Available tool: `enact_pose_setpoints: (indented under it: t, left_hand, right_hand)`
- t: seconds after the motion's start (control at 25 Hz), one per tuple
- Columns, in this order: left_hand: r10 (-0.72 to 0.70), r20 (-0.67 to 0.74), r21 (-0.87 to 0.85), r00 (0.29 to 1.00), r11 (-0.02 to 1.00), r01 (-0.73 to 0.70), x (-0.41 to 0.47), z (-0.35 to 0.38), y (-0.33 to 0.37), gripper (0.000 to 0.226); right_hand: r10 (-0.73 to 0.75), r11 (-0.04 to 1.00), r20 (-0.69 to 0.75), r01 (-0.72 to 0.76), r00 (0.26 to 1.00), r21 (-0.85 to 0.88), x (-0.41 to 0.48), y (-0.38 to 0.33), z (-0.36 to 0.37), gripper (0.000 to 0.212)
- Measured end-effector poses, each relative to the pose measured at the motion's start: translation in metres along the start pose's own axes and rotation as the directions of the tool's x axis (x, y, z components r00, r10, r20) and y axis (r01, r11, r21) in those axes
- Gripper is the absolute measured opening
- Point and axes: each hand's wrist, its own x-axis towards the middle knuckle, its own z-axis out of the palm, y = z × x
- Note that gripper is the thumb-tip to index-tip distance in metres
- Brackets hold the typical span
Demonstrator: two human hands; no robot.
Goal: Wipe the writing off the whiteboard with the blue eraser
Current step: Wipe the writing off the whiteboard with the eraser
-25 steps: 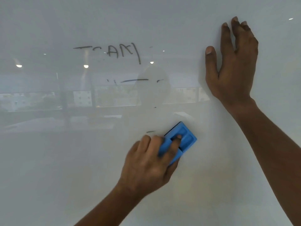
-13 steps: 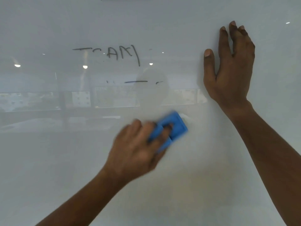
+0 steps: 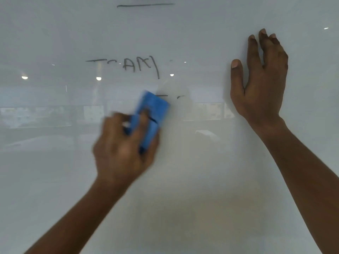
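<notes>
The glossy whiteboard [image 3: 201,180] fills the whole view. My left hand [image 3: 122,149], blurred by motion, grips the blue eraser [image 3: 153,109] and presses it against the board just below the writing. Partly wiped black letters [image 3: 135,66] remain above the eraser. A short dash and a small mark [image 3: 180,96] sit right of the eraser's top edge. A black underline [image 3: 145,4] runs near the top edge. My right hand [image 3: 260,79] rests flat on the board at the right, fingers straight and pointing up.
The board mirrors ceiling lights [image 3: 98,78] and a band of windows [image 3: 55,114] across its middle. Below the hands the board surface carries no marks.
My left hand has swept the eraser up and to the left, over a small mark low on the board and onto the left part of the dash line. My right hand has stayed in place.
</notes>
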Motion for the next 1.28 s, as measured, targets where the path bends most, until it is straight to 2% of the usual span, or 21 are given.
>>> enact_pose_setpoints:
  t: [0.04, 0.08, 0.12, 0.16, 0.24, 0.28, 0.32, 0.36, 0.4, 0.48, 0.52, 0.56, 0.64, 0.76, 0.84, 0.92, 1.0, 1.04, 1.12, 1.2, 1.28]
  left_hand:
    - [0.224, 0.038, -0.088, 0.974, 0.972, -0.22, -0.017, -0.001, 0.011, 0.045]
    - [0.423, 0.085, -0.181, 0.902, 0.897, -0.403, -0.029, -0.002, 0.017, 0.045]
    - [0.549, 0.122, -0.255, 0.827, 0.822, -0.508, -0.033, -0.003, 0.018, 0.044]
    - [0.587, 0.128, -0.291, 0.799, 0.793, -0.536, -0.03, -0.003, 0.015, 0.043]
    - [0.411, 0.074, -0.199, 0.909, 0.899, -0.39, -0.012, 0.0, -0.001, 0.039]
    - [0.209, 0.021, -0.094, 0.978, 0.974, -0.206, 0.0, 0.001, -0.014, 0.041]
    - [-0.042, -0.044, 0.011, 0.998, 0.999, 0.043, 0.014, 0.001, -0.032, 0.044]
    - [-0.293, -0.093, 0.085, 0.951, 0.95, 0.301, 0.028, -0.002, -0.055, 0.051]
    - [-0.507, -0.107, 0.105, 0.855, 0.85, 0.517, 0.043, -0.005, -0.075, 0.058]
    - [-0.741, -0.113, 0.083, 0.662, 0.657, 0.75, 0.062, -0.01, -0.094, 0.067]
    - [-0.773, -0.126, 0.091, 0.622, 0.615, 0.783, 0.067, -0.007, -0.09, 0.067]
    - [-0.771, -0.135, 0.097, 0.623, 0.615, 0.782, 0.071, -0.003, -0.077, 0.065]
    - [-0.67, -0.117, 0.059, 0.733, 0.732, 0.679, 0.076, 0.007, -0.032, 0.061]
    - [-0.302, -0.048, -0.037, 0.952, 0.953, 0.301, 0.083, 0.023, 0.039, 0.058]
    - [-0.053, 0.011, -0.103, 0.999, 0.993, 0.054, 0.086, 0.026, 0.062, 0.057]
    - [0.02, 0.01, -0.084, 1.0, 0.996, -0.019, 0.089, 0.025, 0.046, 0.058]
    - [-0.174, -0.042, 0.009, 0.984, 0.985, 0.174, 0.095, 0.019, -0.001, 0.061]
    - [-0.331, -0.062, 0.051, 0.942, 0.941, 0.334, 0.101, 0.013, -0.028, 0.063]
    - [-0.604, -0.063, 0.066, 0.794, 0.792, 0.607, 0.113, -0.003, -0.073, 0.067]
    - [-0.702, -0.1, 0.066, 0.706, 0.703, 0.708, 0.121, -0.005, -0.082, 0.069]
    - [-0.672, -0.092, 0.073, 0.735, 0.731, 0.678, 0.121, 0.007, -0.054, 0.067]
  right_hand:
    - [-0.005, 1.0, 0.001, 0.005, 1.0, 0.002, 0.0, 0.0, 0.0, 0.061]
    - [-0.011, 1.0, 0.004, 0.011, 1.0, 0.005, 0.0, 0.0, 0.0, 0.061]
    - [-0.016, 1.0, 0.007, 0.016, 1.0, 0.009, 0.0, 0.001, -0.001, 0.061]
    - [-0.02, 1.0, 0.009, 0.02, 1.0, 0.014, 0.0, 0.001, -0.001, 0.06]
    - [-0.03, 0.999, 0.009, 0.029, 1.0, 0.029, 0.0, 0.002, -0.001, 0.059]
    - [-0.03, 0.999, 0.012, 0.03, 0.999, 0.03, 0.0, 0.004, -0.001, 0.058]
    - [-0.031, 0.999, 0.012, 0.031, 0.999, 0.033, 0.0, 0.005, -0.002, 0.058]
    - [-0.033, 0.999, 0.01, 0.033, 0.999, 0.035, 0.0, 0.004, -0.002, 0.057]
    - [-0.031, 0.999, 0.011, 0.031, 0.999, 0.037, 0.0, 0.003, -0.002, 0.057]
    - [-0.022, 0.999, 0.005, 0.022, 1.0, 0.03, 0.0, 0.001, -0.001, 0.057]
    - [-0.017, 1.0, 0.002, 0.017, 1.0, 0.024, 0.0, 0.0, -0.001, 0.057]
    - [-0.013, 1.0, 0.002, 0.013, 1.0, 0.02, 0.0, -0.001, -0.001, 0.056]
    - [-0.005, 1.0, 0.004, 0.005, 1.0, 0.018, 0.0, -0.001, 0.0, 0.055]
    - [-0.012, 0.999, -0.007, 0.012, 1.0, 0.04, 0.001, 0.001, 0.001, 0.051]
    - [-0.025, 0.998, -0.025, 0.027, 0.999, 0.062, 0.0, 0.005, 0.002, 0.049]
    - [-0.038, 0.996, -0.037, 0.041, 0.999, 0.081, 0.0, 0.006, 0.001, 0.048]
    - [-0.042, 0.995, -0.03, 0.044, 0.999, 0.088, 0.0, 0.006, 0.001, 0.048]
    - [-0.037, 0.996, -0.025, 0.039, 0.999, 0.085, 0.001, 0.004, 0.0, 0.048]
    - [-0.02, 0.998, -0.011, 0.021, 1.0, 0.061, 0.0, 0.001, 0.001, 0.05]
    - [-0.01, 0.999, -0.007, 0.01, 1.0, 0.031, 0.001, 0.001, 0.001, 0.051]
    - [-0.011, 1.0, -0.005, 0.011, 1.0, 0.015, 0.001, 0.0, 0.002, 0.052]
